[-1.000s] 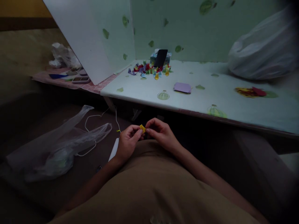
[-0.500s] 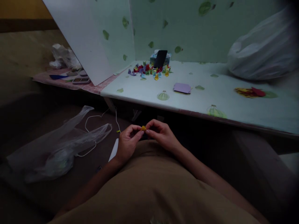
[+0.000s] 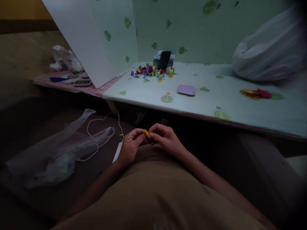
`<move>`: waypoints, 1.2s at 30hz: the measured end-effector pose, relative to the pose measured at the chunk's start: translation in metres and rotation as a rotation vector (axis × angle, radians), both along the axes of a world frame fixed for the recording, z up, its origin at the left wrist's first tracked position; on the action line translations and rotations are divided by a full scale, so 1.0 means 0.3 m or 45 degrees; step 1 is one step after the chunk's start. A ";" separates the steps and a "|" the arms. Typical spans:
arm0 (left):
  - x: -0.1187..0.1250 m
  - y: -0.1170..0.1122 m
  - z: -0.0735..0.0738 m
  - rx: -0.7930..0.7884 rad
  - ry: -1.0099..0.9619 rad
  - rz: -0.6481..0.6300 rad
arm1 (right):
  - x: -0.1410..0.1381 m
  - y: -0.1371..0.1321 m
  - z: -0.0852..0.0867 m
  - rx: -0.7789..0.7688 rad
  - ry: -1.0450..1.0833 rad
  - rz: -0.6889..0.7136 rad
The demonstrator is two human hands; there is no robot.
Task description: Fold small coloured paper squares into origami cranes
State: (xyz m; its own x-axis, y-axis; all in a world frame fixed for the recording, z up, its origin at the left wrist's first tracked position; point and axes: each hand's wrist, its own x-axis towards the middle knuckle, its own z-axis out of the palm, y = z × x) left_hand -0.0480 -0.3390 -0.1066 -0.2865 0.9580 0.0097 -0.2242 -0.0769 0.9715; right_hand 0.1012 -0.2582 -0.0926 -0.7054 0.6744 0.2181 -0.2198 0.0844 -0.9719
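A small yellow folded paper piece (image 3: 146, 133) is pinched between both of my hands, low in front of my body and below the table's front edge. My left hand (image 3: 130, 147) grips it from the left with thumb and fingertips closed. From the right, my right hand (image 3: 164, 139) pinches the same piece with its fingers curled. On the pale green table (image 3: 148, 92) a heap of small coloured folded paper pieces (image 3: 153, 71) lies at the back, in front of a dark phone (image 3: 164, 59) propped on a box.
A purple paper stack (image 3: 186, 90) lies mid-table, red and yellow papers (image 3: 257, 94) to the right, and a large white plastic bag (image 3: 268, 51) at the back right. Clear plastic bags (image 3: 64, 150) and a white cable (image 3: 96, 134) lie on the dark floor at left. A white board (image 3: 88, 38) leans left.
My hands stay together in the same spot. The yellow piece has been turned between my fingertips, showing first broad, then small, now as a narrow slanted sliver.
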 end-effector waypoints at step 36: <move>0.004 0.003 -0.001 0.030 -0.168 -0.007 | 0.001 -0.029 0.024 0.016 0.035 -0.081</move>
